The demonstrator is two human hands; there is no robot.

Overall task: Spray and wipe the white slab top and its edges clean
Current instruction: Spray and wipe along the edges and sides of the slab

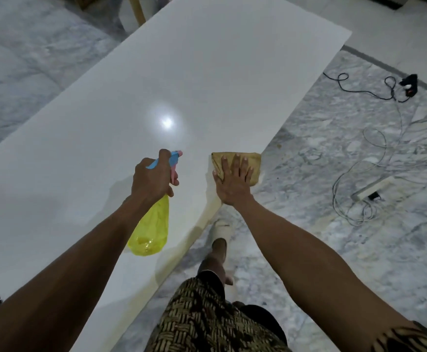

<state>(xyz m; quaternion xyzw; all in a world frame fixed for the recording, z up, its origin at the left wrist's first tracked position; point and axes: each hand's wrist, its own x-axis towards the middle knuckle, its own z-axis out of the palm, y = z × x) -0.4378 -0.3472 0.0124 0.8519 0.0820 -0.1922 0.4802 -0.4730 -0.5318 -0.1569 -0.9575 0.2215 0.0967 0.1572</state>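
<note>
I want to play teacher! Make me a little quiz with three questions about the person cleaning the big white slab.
1. True or false: the left hand holds the spray bottle in its grip.
2. Where does the cloth lie? A) in the middle of the slab B) at the slab's right edge C) on the floor
3. Fill in: the right hand presses the cloth with fingers that are ____.

Key: 1 true. 2 B. 3 straight, laid flat.
</note>
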